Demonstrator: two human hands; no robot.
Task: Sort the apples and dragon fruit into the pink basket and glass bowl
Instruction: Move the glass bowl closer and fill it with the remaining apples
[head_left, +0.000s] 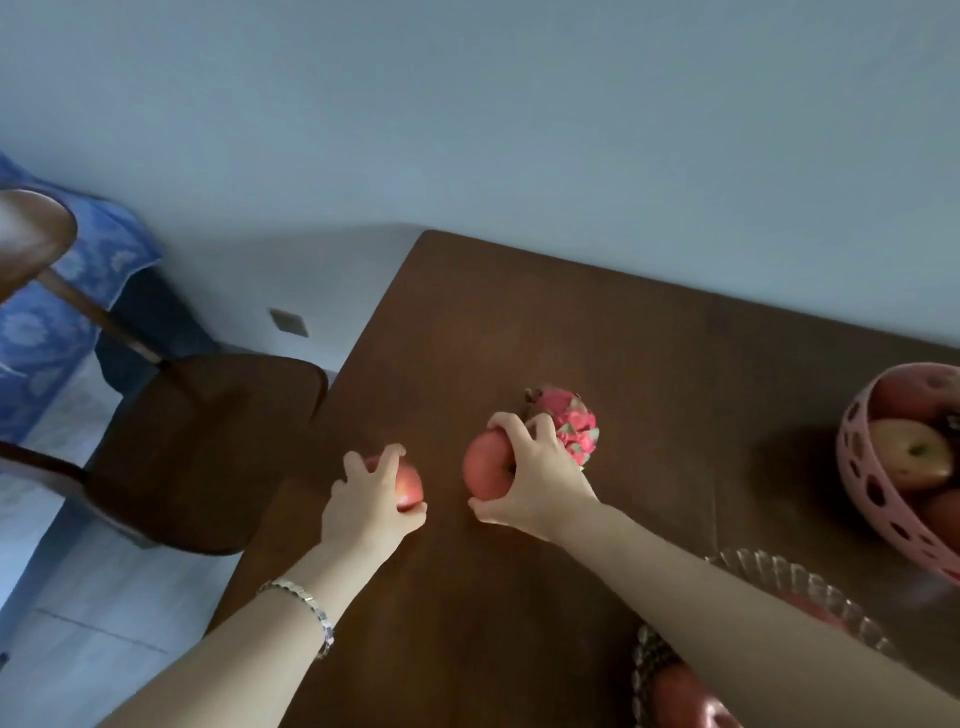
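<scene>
Dim room, head view tilted. We note a dark brown wooden table (597, 332) set against a pale grey-blue wall.

Containers first. At the right edge sits a round pink plastic basket with oval cut-outs (878, 506), partly cropped by the frame. In it we count at least three red-yellow apples (910, 453), piled against one another; more may lie out of view. Nearer us, under the right forearm, stands a clear glass bowl with a scalloped, ribbed rim (789, 579). Reddish fruit shows through it near the bottom edge, but the arm hides most of it and we cannot tell what kind it is. Basket and bowl stand close together; whether they touch we cannot tell.

Loose fruit. A pink dragon fruit with green-tipped scales (574, 423) lies on the table just beyond the right hand.

Hands. Our left hand (371, 506) is curled from above over a round red apple (409, 486) near the table's left edge, fingers arched around it and thumb at its near side. Our right hand (540, 480) clasps a second, larger red apple (485, 467), fingers over its top, thumb beneath. Whether either apple is lifted off the table we cannot tell. The two apples are near one another, not touching.

A metal link bracelet (306, 605) circles the left wrist. A dark wooden chair (208, 447) stands beside the table's left edge.
</scene>
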